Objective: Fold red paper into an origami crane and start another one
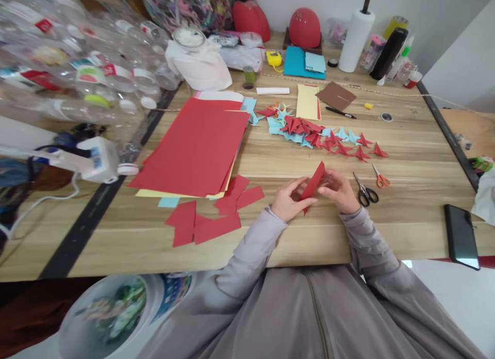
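My left hand point(289, 198) grips a folded piece of red paper point(314, 182), which it holds tilted on edge just above the table, thumb on the near side. At the paper's right edge, the curled fingers and thumb of my right hand point(340, 190) close on it. Left of my hands lie several cut red paper pieces point(211, 229), some overlapping. Beyond my hands sits a cluster of folded red paper shapes point(297, 126), mixed with light blue folded shapes point(279, 126). Black-handled scissors point(366, 194) and small orange scissors point(381, 178) rest right of my right hand.
A stack of large red sheets point(193, 147) lies to the left, near many plastic bottles point(116, 72). Farther back are a brown sheet point(336, 96), a black pen point(340, 113) and a yellow tape measure point(274, 59). A phone point(461, 235) lies at the right front edge.
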Motion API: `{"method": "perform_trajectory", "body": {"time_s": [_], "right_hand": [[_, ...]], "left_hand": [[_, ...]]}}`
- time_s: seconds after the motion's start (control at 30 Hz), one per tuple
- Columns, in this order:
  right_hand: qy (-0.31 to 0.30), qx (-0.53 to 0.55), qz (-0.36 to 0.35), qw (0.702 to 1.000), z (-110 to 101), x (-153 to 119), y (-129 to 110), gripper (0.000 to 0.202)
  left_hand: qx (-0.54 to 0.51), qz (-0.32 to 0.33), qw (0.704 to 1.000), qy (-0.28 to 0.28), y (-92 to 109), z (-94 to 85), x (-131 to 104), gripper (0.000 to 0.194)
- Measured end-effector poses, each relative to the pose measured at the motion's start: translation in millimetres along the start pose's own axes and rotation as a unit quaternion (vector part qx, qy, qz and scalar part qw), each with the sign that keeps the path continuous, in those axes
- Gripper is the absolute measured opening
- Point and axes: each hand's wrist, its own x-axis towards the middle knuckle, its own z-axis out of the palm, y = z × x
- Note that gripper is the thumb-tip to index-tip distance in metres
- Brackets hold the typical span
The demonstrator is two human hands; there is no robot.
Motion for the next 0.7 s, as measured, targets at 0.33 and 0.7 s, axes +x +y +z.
{"method": "perform_trajectory", "body": {"time_s": [0.33,0.7], "right_hand": [[-0.011,0.004,0.011,1.0,5.8,-0.5,-5.7,0.038],[0.031,0.033,0.025,0.999,6.6,-0.4,-3.9,0.038]], "left_hand": [[-0.055,-0.041,0.997,-0.02,9.8,3.2,-0.9,0.052],[-0.179,-0.145,0.973,-0.015,15.3,6.3,-0.6,0.052]]}}
